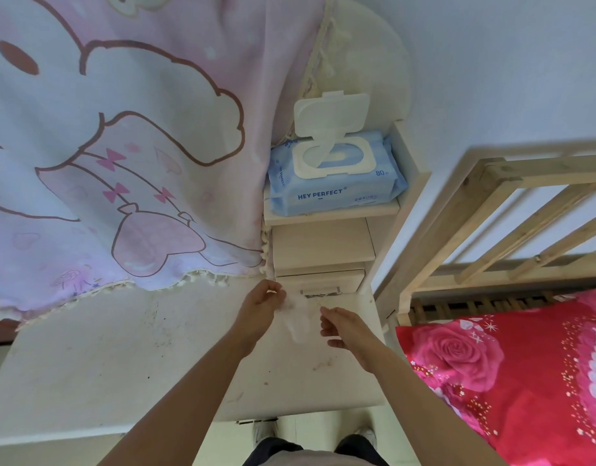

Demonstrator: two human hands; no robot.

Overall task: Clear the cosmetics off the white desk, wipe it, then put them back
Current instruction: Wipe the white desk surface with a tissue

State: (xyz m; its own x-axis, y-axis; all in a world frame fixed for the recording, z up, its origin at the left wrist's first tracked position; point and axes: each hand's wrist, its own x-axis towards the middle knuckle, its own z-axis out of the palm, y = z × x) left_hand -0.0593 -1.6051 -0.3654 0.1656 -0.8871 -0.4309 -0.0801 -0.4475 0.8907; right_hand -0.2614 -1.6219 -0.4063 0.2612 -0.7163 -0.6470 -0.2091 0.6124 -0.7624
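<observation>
Closest to me: my left grip [261,306] is pinching a wet wipe [298,319], in front of the wipes pack [333,178] and a level below it. My right grip [345,327] has its fingers curled right at the wipe's other edge, but it's blurry there, so I honestly can't tell if it's got hold. The wipe hangs crumpled between the two, just over the white worktop [122,348].

I can't see any cosmetics on the worktop, so I reckon the clearing's done and this is the wiping bit. Plan is to pull the wipe flat and fold it into a pad. Then I'd do overlapping strokes from the corner nearest the pack back toward me, leaning harder on the dark specks and brownish smudges.

Further back, the pack's lid is flipped open, so a fresh one is an easy grab. The pink curtain [122,146] left of the pack droops onto the worktop, so I'd lift it to wipe underneath.
</observation>
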